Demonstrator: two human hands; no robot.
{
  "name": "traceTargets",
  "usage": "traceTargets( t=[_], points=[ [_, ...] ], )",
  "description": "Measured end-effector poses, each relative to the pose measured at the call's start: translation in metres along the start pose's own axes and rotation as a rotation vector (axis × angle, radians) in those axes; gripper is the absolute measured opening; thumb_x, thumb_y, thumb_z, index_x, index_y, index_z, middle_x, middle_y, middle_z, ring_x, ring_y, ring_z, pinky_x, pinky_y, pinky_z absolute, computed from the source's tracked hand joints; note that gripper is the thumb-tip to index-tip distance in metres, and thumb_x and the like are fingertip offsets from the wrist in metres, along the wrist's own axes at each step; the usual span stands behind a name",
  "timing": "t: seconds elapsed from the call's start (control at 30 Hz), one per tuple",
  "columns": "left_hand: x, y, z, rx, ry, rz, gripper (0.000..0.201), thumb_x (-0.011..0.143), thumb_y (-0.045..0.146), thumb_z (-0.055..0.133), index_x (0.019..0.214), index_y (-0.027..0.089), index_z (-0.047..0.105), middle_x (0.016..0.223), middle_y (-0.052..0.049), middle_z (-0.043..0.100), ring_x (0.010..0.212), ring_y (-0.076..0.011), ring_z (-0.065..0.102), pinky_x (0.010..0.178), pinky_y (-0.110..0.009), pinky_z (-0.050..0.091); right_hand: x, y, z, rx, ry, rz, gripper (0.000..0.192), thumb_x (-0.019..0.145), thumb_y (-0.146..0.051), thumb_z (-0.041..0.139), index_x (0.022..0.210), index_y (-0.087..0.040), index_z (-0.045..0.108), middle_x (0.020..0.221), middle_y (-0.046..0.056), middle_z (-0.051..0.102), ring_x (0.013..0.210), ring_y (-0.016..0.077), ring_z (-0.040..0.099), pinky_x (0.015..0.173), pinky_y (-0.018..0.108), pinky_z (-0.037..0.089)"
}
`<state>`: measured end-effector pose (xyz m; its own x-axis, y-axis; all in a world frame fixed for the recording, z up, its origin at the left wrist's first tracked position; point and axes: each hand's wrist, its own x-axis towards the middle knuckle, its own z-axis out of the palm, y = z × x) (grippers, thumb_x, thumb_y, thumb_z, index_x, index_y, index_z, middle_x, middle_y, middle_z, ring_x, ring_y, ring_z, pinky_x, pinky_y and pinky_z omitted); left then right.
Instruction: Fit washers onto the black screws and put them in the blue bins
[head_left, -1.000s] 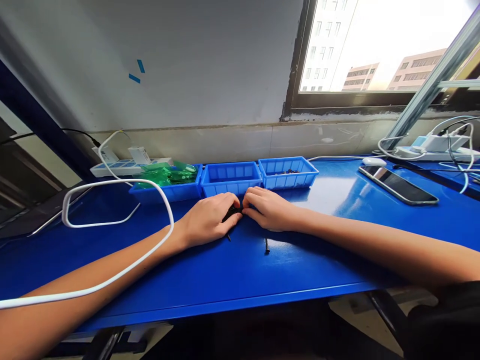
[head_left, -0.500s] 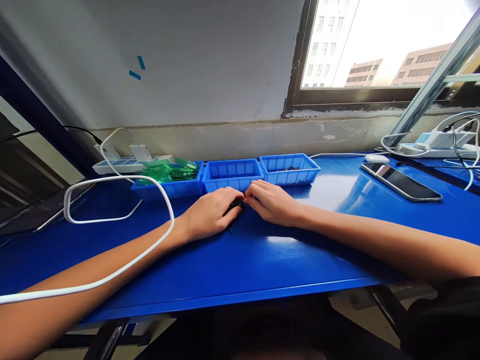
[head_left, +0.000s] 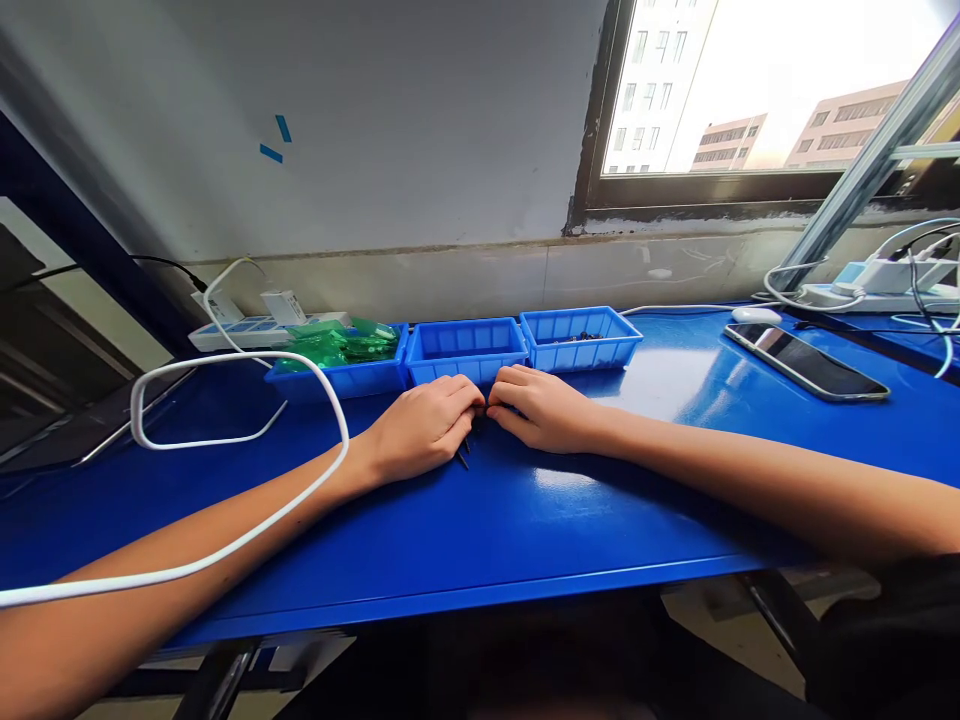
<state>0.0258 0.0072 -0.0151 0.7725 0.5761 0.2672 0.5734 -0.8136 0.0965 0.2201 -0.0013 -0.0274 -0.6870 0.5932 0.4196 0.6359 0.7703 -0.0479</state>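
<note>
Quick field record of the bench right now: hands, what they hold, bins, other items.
left hand: closed over small black part, resting on table
right hand: fingertips meeting the left hand's, at the same part
bins: three blue; left bin has green bags, right bin has small dark pieces
phone: flat, far right
white cable: looped over left forearm

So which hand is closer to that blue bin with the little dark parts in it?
Probably the right hand: it lies just in front of the right blue bin, while the left hand sits below the middle bin.
</note>
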Motion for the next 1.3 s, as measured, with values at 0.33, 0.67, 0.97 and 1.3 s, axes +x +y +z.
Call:
traceTargets(
  t=[0.33, 0.67, 0.97, 1.3],
  points=[
    [0.0002, 0.0014, -0.0023, 0.054, -0.041, 0.028, 0.021, 0.088, 0.02, 0.032, 0.092, 0.017, 0.053, 0.094, -0.006, 0.057, 0.087, -0.0185, 0.054, 0.08, -0.032, 0.046, 0.0009, -0.0036, -0.0048, 0.086, -0.004, 0.048, 0.004, 0.085, -0.016, 0.046, 0.083, -0.017, 0.05, 0.081, 0.004, 0.056, 0.074, 0.0156, 0.049, 0.071, 0.029, 0.041],
    [0.0005, -0.0009, -0.0006, 0.019, -0.022, 0.076, 0.02, 0.089, 0.024, 0.033, 0.09, 0.018, 0.051, 0.096, -0.006, 0.057, 0.087, -0.0187, 0.053, 0.08, -0.032, 0.045, 0.0008, -0.001, -0.0017, -0.012, -0.012, 0.0, 0.021, 0.092, -0.02, 0.036, 0.081, -0.016, 0.053, 0.077, 0.005, 0.055, 0.072, 0.0153, 0.048, 0.072, 0.03, 0.041],
    [0.0014, -0.0022, 0.0005, 0.042, -0.047, 0.049, 0.022, 0.089, 0.023, 0.029, 0.088, 0.017, 0.051, 0.093, -0.006, 0.056, 0.085, -0.0179, 0.052, 0.081, -0.032, 0.044, -0.0009, -0.0022, -0.0043, 0.076, 0.008, 0.0, 0.008, 0.086, -0.022, 0.048, 0.083, -0.016, 0.054, 0.08, 0.005, 0.056, 0.076, 0.0161, 0.05, 0.073, 0.03, 0.042],
    [-0.0008, -0.0027, -0.0017, 0.007, -0.061, 0.044, 0.021, 0.09, 0.026, 0.032, 0.089, 0.018, 0.051, 0.095, -0.006, 0.056, 0.088, -0.0188, 0.052, 0.081, -0.032, 0.044, 0.0007, -0.0004, -0.0024, 0.079, -0.003, 0.003, 0.013, 0.088, -0.019, 0.044, 0.082, -0.016, 0.054, 0.08, 0.005, 0.055, 0.076, 0.0163, 0.05, 0.074, 0.031, 0.041]
  ],
)
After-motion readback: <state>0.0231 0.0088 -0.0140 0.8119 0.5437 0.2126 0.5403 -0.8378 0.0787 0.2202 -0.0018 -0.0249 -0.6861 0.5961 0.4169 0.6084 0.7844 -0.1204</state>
